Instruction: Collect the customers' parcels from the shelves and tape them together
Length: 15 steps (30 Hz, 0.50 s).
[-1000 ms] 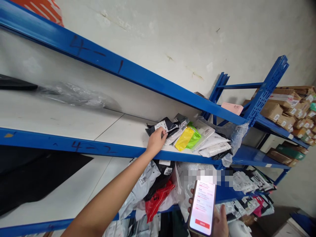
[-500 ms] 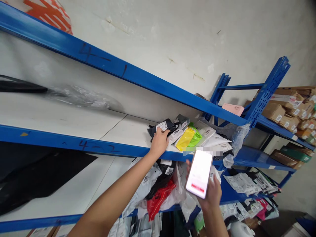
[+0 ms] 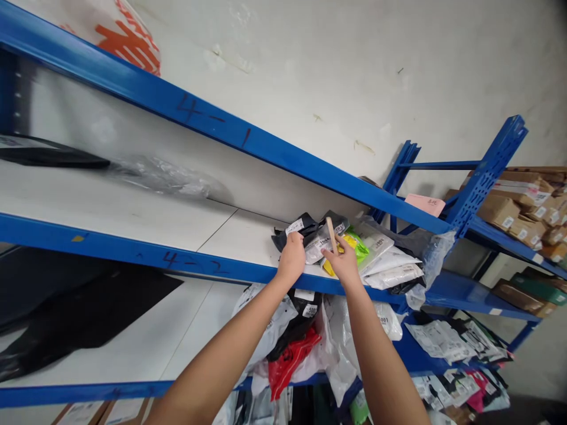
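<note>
My left hand (image 3: 292,258) is closed on a black parcel bag (image 3: 297,227) with a white label, at the left end of a row of parcels on the middle shelf. In my right hand (image 3: 344,260) is a phone (image 3: 331,235), turned edge-on so its screen is hidden from me. The phone is over a white labelled parcel (image 3: 315,247) and close to a yellow and green parcel (image 3: 359,248). A white parcel (image 3: 392,260) lies to the right of these.
Blue shelf beams (image 3: 146,251) cross in front of me, with handwritten numbers. Below hang a red bag (image 3: 290,360) and a black bag (image 3: 305,319). Crumpled clear plastic (image 3: 162,176) lies on the left. Cardboard boxes (image 3: 498,211) fill another rack at the right.
My right hand has moved up and left to the parcels, and its phone has turned from facing me to edge-on. My left hand stays at the black parcel bag. The view has shifted slightly.
</note>
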{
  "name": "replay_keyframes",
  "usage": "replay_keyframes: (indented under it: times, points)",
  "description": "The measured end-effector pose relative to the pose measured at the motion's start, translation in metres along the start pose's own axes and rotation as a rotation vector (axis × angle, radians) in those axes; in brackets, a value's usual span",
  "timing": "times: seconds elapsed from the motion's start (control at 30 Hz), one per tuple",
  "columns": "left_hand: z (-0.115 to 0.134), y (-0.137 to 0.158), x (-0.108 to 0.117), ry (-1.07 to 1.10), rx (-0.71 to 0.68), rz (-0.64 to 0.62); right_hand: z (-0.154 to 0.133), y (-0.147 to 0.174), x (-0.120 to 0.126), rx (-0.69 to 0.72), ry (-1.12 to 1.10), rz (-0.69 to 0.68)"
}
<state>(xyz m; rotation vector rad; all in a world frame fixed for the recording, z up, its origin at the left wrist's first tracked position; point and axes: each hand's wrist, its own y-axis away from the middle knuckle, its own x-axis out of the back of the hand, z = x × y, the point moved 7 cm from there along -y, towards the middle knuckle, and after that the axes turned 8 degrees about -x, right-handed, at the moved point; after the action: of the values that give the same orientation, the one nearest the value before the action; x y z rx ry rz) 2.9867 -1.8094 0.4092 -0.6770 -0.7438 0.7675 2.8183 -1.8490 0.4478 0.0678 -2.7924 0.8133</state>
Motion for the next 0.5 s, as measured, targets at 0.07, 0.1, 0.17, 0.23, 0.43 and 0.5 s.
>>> replay_keyframes:
  times: [0.07, 0.1, 0.17, 0.23, 0.43, 0.5]
  points:
    - [-0.001, 0.001, 0.0, 0.019, 0.005, -0.004, 0.001, -0.005, -0.007, -0.042, 0.066, 0.01]
    - [-0.001, 0.001, 0.0, 0.028, 0.011, -0.006, 0.001, -0.006, -0.01, -0.07, 0.078, 0.015]
    - [-0.003, 0.0, 0.0, 0.046, 0.025, -0.006, 0.001, -0.006, -0.014, -0.098, 0.08, 0.019]
    - [-0.005, -0.002, 0.001, 0.065, 0.033, -0.001, 0.0, -0.003, -0.015, -0.106, 0.074, 0.018]
    - [-0.005, -0.008, -0.003, 0.127, -0.038, -0.06, -0.01, 0.029, 0.014, -0.088, -0.202, -0.073]
    - [-0.002, -0.008, -0.007, 0.138, -0.084, -0.11, -0.012, 0.047, 0.037, -0.082, -0.309, -0.09]
